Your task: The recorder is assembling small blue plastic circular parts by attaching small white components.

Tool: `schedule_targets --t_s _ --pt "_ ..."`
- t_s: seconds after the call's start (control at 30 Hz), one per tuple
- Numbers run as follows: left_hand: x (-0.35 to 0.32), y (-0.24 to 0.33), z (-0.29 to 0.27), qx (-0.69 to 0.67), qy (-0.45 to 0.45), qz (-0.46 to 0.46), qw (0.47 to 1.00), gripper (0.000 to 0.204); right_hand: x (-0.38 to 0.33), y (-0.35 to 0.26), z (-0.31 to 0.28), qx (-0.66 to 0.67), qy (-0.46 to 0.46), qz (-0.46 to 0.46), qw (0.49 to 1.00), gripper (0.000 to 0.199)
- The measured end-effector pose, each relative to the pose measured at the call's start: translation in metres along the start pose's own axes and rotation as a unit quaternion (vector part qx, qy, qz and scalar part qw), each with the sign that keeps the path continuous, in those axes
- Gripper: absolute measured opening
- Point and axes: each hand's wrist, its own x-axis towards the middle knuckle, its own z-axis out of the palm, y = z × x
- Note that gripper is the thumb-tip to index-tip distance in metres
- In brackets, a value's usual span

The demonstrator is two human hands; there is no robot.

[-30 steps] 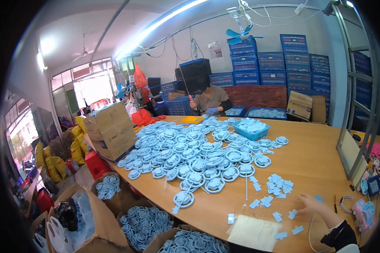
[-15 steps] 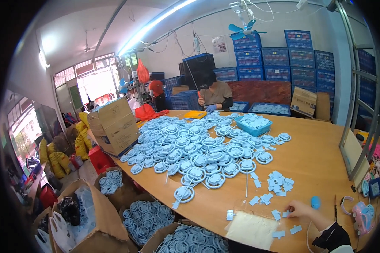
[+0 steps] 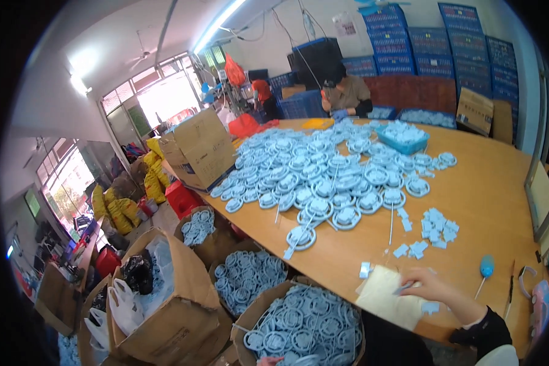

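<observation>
One blue piece (image 3: 403, 288), pinched in our right hand (image 3: 430, 287), has moved from the tabletop (image 3: 470, 177) to over the cream sheet (image 3: 378, 297): pickup appears complete. Our left hand (image 3: 269, 361) shows partly; its fingers' state we cannot tell.

One right hand (image 3: 426, 287), one left hand (image 3: 270, 362) and one small blue tab (image 3: 403, 288) pinched by the former are seen, and two co-workers (image 3: 355, 94) are made out beyond the table (image 3: 488, 201). On it, one cardboard carton (image 3: 207, 161), one teal basket (image 3: 402, 145), one yellow tray (image 3: 317, 124), one cream sheet (image 3: 384, 299), one blue-handled tool (image 3: 487, 266) and one pink toy car (image 3: 541, 305) are counted, whereas the ring-shaped parts (image 3: 319, 207) and loose flat tabs (image 3: 439, 227) are overlapped too thickly to be numbered exactly. Below, three open boxes (image 3: 248, 316) filled with ring-shaped parts and one red stool (image 3: 183, 200) are found.
</observation>
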Motion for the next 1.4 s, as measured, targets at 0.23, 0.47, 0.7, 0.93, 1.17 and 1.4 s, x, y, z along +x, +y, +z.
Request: schedule_targets --t_s 0.23,0.47,0.7,0.93,1.17,1.4 --pt "-0.011 0.097 0.021 -0.165 -0.168 0.063 0.970 0.032 0.047 -0.043 0.174 0.062 -0.275 -0.419 0.863 0.023" --pt "-0.014 0.132 0.024 -0.196 -0.129 0.047 0.971 0.030 0.045 -0.020 0.254 0.135 -0.468 -0.221 0.845 0.021" --pt "-0.005 0.071 0.035 -0.170 -0.182 0.086 0.965 0.026 0.057 0.015 0.280 0.207 -0.431 -0.006 0.878 0.019" --pt "-0.019 0.031 0.040 -0.190 -0.303 -0.262 0.896 0.034 0.051 0.009 0.271 0.384 -0.344 0.203 0.832 0.015" --pt "-0.031 0.026 0.034 -0.261 -0.286 -0.266 0.883 0.038 0.061 0.008 0.268 0.358 -0.124 0.066 0.923 0.009" --pt "-0.044 0.063 0.031 -0.293 -0.135 -0.143 0.936 0.048 0.053 -0.030 0.237 0.054 -0.087 -0.292 0.951 0.023"
